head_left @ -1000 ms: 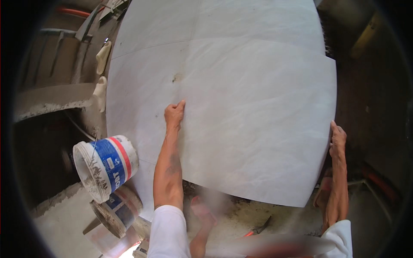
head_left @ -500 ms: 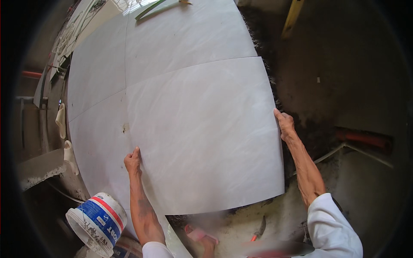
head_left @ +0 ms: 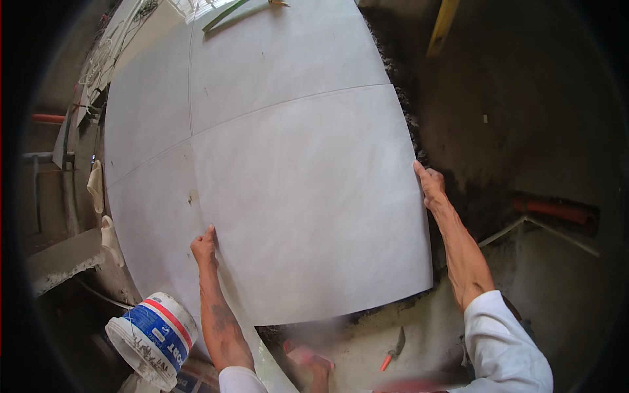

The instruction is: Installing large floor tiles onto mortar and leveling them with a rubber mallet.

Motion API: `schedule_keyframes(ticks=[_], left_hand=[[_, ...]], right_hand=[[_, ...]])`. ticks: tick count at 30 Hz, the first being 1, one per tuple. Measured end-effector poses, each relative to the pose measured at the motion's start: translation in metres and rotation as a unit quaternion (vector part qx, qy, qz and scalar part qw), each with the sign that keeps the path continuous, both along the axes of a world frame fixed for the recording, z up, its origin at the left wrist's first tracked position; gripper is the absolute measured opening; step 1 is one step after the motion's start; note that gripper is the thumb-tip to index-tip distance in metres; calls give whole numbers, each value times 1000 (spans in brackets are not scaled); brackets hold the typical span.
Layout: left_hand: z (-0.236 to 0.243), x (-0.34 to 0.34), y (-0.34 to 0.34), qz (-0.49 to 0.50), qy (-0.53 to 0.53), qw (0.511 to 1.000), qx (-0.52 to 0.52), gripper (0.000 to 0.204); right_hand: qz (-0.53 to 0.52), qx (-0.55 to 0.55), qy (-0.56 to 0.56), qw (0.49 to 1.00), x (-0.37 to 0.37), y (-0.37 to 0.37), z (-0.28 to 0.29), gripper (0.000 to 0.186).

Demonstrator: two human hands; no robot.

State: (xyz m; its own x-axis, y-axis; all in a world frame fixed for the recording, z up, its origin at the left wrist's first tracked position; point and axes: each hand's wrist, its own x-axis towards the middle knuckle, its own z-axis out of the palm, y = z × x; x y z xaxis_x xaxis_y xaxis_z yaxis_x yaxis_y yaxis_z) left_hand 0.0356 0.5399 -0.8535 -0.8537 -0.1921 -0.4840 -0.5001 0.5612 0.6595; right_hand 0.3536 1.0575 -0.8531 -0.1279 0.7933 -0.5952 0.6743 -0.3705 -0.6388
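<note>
A large pale grey floor tile (head_left: 314, 209) lies before me, its far edge along the tiles beyond it. My left hand (head_left: 204, 245) is closed on its left edge, thumb on top and fingers hidden. Farther up the opposite edge, my right hand (head_left: 430, 185) grips the tile the same way, thumb along the rim. Matching tiles lie beside it, one at the left (head_left: 154, 216) and one beyond (head_left: 288, 59). Dark mortar (head_left: 407, 114) shows past the right edge.
A white and blue bucket (head_left: 157, 337) leans at lower left, near two cream slippers (head_left: 95, 187). An orange-handled tool (head_left: 394, 354) lies close to me. An orange pipe (head_left: 557, 213) is at right, a yellow bar (head_left: 443, 26) at far right. A green strip (head_left: 223, 18) rests on the far tiles.
Both hands keep their hold. The tile's right edge and my right hand sit slightly farther left in view, while the bucket and slippers appear slightly farther right.
</note>
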Motion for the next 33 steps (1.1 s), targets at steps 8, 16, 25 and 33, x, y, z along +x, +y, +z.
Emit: schedule_keyframes(ticks=[8, 16, 25, 33], left_hand=[[-8, -2, -7, -17, 31, 998, -46, 37], [52, -13, 27, -86, 58, 968, -230, 46], [152, 92, -63, -158, -13, 939, -305, 85], [78, 212, -53, -81, -192, 957, -202, 112]], right_hand=[[-54, -27, 62, 996, 0, 7, -19, 49], [87, 73, -162, 980, -5, 7, 0, 60], [422, 416, -223, 774, -2, -10, 83, 82], [567, 256, -182, 761, -6, -157, 64, 101]])
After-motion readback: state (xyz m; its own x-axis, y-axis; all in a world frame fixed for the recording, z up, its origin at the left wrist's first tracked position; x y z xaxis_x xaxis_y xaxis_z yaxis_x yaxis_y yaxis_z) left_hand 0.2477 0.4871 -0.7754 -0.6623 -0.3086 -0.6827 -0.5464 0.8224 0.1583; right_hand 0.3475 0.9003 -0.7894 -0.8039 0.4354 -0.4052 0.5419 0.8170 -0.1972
